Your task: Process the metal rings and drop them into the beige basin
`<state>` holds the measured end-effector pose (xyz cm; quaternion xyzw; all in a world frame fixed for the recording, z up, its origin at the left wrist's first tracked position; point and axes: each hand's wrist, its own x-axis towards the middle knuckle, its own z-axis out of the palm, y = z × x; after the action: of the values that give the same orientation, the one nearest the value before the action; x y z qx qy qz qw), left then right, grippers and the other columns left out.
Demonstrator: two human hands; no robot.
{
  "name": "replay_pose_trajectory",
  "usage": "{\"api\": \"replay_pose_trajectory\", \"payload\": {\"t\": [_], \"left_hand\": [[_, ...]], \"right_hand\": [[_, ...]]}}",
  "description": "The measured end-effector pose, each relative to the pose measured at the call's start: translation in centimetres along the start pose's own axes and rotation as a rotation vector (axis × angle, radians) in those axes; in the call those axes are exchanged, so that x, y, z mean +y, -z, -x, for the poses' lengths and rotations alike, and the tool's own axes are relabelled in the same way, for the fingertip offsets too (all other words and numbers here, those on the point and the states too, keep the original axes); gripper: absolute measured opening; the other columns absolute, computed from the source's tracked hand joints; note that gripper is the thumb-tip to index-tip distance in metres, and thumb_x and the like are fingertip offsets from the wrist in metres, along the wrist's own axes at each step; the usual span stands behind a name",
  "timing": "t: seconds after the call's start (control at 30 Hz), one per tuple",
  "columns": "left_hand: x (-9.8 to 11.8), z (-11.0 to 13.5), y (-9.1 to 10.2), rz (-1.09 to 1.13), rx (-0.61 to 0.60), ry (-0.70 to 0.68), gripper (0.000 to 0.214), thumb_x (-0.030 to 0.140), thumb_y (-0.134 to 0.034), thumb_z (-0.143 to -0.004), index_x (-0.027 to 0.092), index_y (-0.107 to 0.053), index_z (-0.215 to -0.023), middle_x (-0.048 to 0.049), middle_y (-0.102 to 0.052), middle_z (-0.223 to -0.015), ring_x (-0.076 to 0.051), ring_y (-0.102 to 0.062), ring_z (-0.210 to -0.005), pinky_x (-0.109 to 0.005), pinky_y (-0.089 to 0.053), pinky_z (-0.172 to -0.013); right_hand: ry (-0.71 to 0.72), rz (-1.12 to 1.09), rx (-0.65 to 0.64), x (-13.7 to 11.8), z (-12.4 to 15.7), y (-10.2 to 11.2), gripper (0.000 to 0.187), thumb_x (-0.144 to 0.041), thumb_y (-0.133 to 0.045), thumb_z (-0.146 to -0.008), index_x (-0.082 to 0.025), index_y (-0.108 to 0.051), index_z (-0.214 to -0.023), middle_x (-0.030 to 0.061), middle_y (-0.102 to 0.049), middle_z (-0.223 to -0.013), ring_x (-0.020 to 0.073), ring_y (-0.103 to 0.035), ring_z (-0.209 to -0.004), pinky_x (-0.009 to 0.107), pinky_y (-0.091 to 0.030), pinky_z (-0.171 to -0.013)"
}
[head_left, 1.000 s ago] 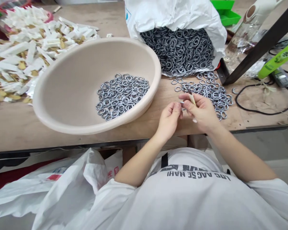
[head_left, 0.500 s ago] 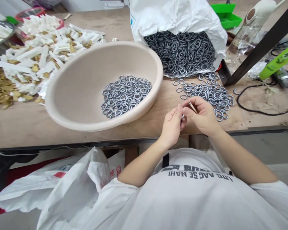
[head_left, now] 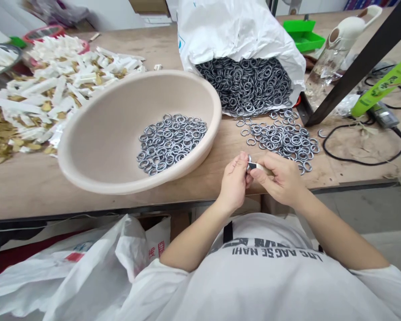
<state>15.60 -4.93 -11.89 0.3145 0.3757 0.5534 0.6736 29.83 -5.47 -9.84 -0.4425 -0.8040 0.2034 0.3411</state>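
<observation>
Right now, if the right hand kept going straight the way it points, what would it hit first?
The left hand, which pinches a small ring right at the tip of the tool in the right hand. They seem nearly touching, though depth is hard to judge.

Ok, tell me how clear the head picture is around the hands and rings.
Head view: even, soft light, faint shadows; wide-angle bend bows the table; left hand with its ring and right hand with its tool are sharp; white bag very bright.
</observation>
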Motion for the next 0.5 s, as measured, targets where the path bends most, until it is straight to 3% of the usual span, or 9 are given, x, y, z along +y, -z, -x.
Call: {"api": "replay_pose_trajectory", "payload": {"t": [0.1, 0.2, 0.27, 0.4, 0.5], "left_hand": [[-0.1, 0.6, -0.1, -0.006, -0.050, 0.024, 0.052, 0.063, -0.067, -0.084, 0.020, -0.043, -0.069, 0.0080, -0.034, -0.051, -0.005, -0.025, -0.042, -0.020, -0.020, -0.041], [0.0, 1.5, 0.2, -0.053, -0.197, 0.047, 0.052, 0.061, -0.061, -0.089, 0.019, -0.045, -0.065, 0.0061, -0.036, -0.050, -0.005, -0.027, -0.042, -0.021, -0.021, -0.043], [0.1, 1.8, 0.6, -0.081, -0.231, 0.034, 0.052, 0.060, -0.059, -0.092, 0.018, -0.047, -0.063, 0.0045, -0.039, -0.050, -0.006, -0.031, -0.043, -0.022, -0.024, -0.045], [-0.1, 1.2, 2.0, -0.118, -0.117, 0.006, 0.046, 0.058, -0.063, -0.090, 0.016, -0.056, -0.070, 0.0012, -0.055, -0.056, -0.005, -0.037, -0.042, -0.021, -0.024, -0.044], [-0.2, 0.5, 3.0, -0.139, -0.056, 0.013, 0.042, 0.055, -0.068, -0.087, 0.014, -0.066, -0.079, -0.0030, -0.067, -0.065, -0.004, -0.039, -0.040, -0.021, -0.023, -0.043]], "right_hand": [[-0.029, -0.017, 0.005, 1.1, -0.3, -0.2, 0.037, -0.047, -0.050, -0.101, -0.021, -0.063, -0.079, 0.0014, -0.060, -0.074, 0.0154, -0.054, -0.071, 0.028, -0.037, -0.067], [-0.168, -0.038, 0.022, 3.2, -1.3, -0.2, 0.042, -0.050, -0.045, -0.102, -0.021, -0.061, -0.078, 0.0001, -0.061, -0.071, 0.0151, -0.055, -0.067, 0.028, -0.037, -0.064], [-0.226, 0.060, 0.015, 4.4, -2.7, -0.2, 0.041, -0.051, -0.045, -0.101, -0.021, -0.064, -0.082, 0.0014, -0.065, -0.076, 0.0168, -0.058, -0.072, 0.028, -0.038, -0.066], [-0.218, 0.459, -0.077, 5.2, -6.4, -0.8, 0.034, -0.052, -0.061, -0.093, -0.020, -0.068, -0.103, 0.0090, -0.071, -0.103, 0.0243, -0.065, -0.088, 0.031, -0.040, -0.068], [-0.235, 0.668, -0.196, 5.2, -8.7, -1.8, 0.033, -0.046, -0.065, -0.091, -0.017, -0.070, -0.106, 0.0150, -0.071, -0.111, 0.0284, -0.068, -0.092, 0.033, -0.043, -0.069]]}}
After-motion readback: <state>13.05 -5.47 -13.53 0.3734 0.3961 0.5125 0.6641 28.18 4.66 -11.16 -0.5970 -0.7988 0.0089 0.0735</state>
